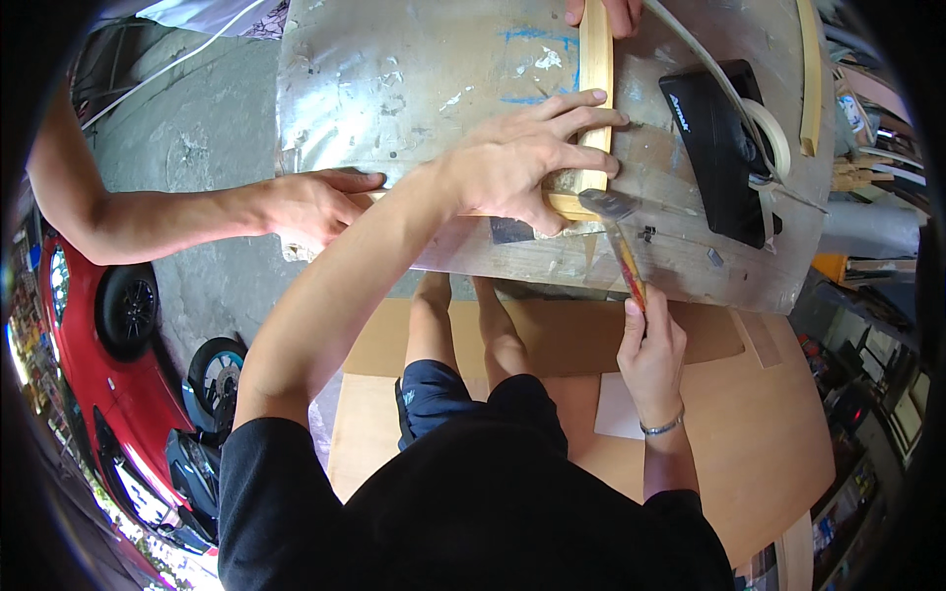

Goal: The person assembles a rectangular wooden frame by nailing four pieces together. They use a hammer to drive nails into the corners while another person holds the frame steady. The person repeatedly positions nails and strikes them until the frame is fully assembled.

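Note:
Two pale wooden strips meet at a corner of a wooden frame [596,69] lying on the worktable [394,108]. My left hand [512,163] reaches across and grips this corner, its fingers over the far-running strip and its thumb on the near one. In my right hand [652,340] is a hammer [629,264], held by its yellow and red handle. The dark hammer head is at the outer side of the corner; whether it touches the wood I cannot tell. Another person's hand [320,207] holds the near strip at the left, and more fingers [606,14] hold the far end.
On the table's right lie a black box [717,148], a roll of tape [769,138], a pale cable [705,54] and another wooden strip [810,89]. Brown board [729,433] lies below the near edge. A red car [99,345] and a motorbike [202,424] stand left.

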{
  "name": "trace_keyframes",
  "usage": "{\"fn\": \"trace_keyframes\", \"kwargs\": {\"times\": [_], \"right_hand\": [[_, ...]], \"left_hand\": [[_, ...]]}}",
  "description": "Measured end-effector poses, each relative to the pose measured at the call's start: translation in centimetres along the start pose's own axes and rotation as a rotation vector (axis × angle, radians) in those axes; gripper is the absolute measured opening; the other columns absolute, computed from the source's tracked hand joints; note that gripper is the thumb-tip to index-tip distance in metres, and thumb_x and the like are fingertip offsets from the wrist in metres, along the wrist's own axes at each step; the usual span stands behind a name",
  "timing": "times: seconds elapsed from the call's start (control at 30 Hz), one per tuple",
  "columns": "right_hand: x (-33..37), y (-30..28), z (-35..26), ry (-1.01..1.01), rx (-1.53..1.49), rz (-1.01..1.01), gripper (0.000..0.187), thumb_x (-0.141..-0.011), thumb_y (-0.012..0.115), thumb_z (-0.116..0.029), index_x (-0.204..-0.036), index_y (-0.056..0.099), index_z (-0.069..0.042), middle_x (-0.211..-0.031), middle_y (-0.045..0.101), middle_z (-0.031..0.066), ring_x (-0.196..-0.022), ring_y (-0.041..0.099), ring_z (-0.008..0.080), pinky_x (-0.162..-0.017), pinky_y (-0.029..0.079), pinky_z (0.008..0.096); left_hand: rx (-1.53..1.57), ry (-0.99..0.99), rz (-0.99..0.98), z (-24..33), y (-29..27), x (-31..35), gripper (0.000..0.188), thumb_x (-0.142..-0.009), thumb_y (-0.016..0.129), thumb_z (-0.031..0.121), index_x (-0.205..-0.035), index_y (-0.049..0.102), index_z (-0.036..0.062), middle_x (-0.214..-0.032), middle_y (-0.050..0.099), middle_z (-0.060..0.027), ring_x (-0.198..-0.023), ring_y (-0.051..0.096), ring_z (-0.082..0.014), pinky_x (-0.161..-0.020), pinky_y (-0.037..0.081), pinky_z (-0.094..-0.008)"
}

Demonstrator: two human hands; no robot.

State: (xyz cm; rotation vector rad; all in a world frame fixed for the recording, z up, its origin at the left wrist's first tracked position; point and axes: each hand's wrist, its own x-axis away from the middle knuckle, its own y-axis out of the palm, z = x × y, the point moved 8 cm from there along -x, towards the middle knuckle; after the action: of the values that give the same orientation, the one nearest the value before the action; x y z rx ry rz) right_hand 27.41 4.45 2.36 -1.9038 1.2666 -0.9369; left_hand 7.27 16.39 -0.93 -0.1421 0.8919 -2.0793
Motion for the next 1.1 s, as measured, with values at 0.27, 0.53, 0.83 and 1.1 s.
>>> {"fn": "trace_keyframes", "kwargs": {"times": [0.27, 0.53, 0.83, 1.1], "right_hand": [[0.2, 0.4, 0.6, 0.034, 0.036, -0.05, 0.026, -0.103, 0.062, -0.013, -0.119, 0.06, 0.008, -0.097, 0.072, 0.0221, -0.079, 0.073, 0.0395, -0.066, 0.057, 0.043], [0.0, 0.1, 0.5, -0.028, 0.064, 0.006, 0.027, -0.103, 0.063, -0.014, -0.12, 0.06, 0.007, -0.095, 0.071, 0.0228, -0.076, 0.073, 0.0397, -0.064, 0.057, 0.0434], [0.0, -1.9, -0.9, -0.071, -0.019, 0.172, 0.023, -0.102, 0.065, -0.013, -0.118, 0.062, 0.004, -0.091, 0.07, 0.0211, -0.076, 0.07, 0.0406, -0.065, 0.056, 0.0437], [1.1, -2.1, 1.0, 0.027, -0.172, 0.178, 0.026, -0.103, 0.063, -0.014, -0.124, 0.061, 0.001, -0.103, 0.07, 0.0213, -0.086, 0.071, 0.0401, -0.075, 0.056, 0.0437]], "left_hand": [[0.002, 0.004, 0.014, 0.1, -0.1, -0.1, 0.066, -0.059, 0.085, 0.025, -0.124, 0.071, 0.0211, -0.16, 0.044, -0.0081, -0.15, 0.034, -0.0411, -0.12, 0.038, -0.0514], [-0.012, -0.002, 0.012, -0.2, -0.1, -0.1, 0.067, -0.059, 0.085, 0.026, -0.124, 0.072, 0.0229, -0.16, 0.044, -0.0083, -0.15, 0.035, -0.0403, -0.12, 0.039, -0.0504], [-0.002, 0.036, 0.039, -0.2, 0.0, 0.0, 0.068, -0.058, 0.085, 0.025, -0.125, 0.072, 0.0222, -0.16, 0.044, -0.009, -0.15, 0.035, -0.0408, -0.119, 0.039, -0.051], [-0.057, -0.006, -0.015, 0.4, -0.2, -0.2, 0.07, -0.066, 0.085, 0.028, -0.134, 0.068, 0.0234, -0.163, 0.041, -0.0095, -0.15, 0.037, -0.0388, -0.121, 0.037, -0.0512]]}}
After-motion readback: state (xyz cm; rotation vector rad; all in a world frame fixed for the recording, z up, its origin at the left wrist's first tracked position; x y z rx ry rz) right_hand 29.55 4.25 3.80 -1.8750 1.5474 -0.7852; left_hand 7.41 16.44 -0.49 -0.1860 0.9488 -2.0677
